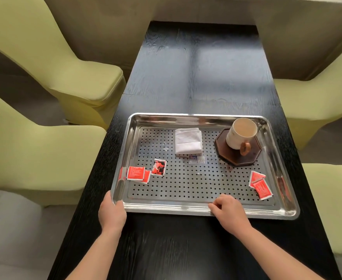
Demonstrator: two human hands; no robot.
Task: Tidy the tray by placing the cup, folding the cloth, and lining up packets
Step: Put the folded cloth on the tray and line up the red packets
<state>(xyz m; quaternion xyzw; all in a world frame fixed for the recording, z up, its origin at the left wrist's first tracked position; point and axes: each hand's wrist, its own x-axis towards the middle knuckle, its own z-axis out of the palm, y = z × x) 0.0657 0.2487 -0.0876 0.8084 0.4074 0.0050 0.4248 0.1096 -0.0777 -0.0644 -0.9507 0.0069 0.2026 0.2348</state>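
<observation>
The left hand grasps the near-left corner of the steel tray, fingers wrapped round its rim; the right hand sits on the near rim with curled fingers, seemingly clasping it too. The tray lies on the black table, its long axis running left to right, slightly skewed. Squaring it is best done by sliding it flat, not lifting, so nothing shifts. The cup stands upright on the octagonal coaster at far right, handle toward the person; the folded white cloth lies mid-far. Lining up looks undone: the left packets and the right packets sit well apart, at mixed angles.
</observation>
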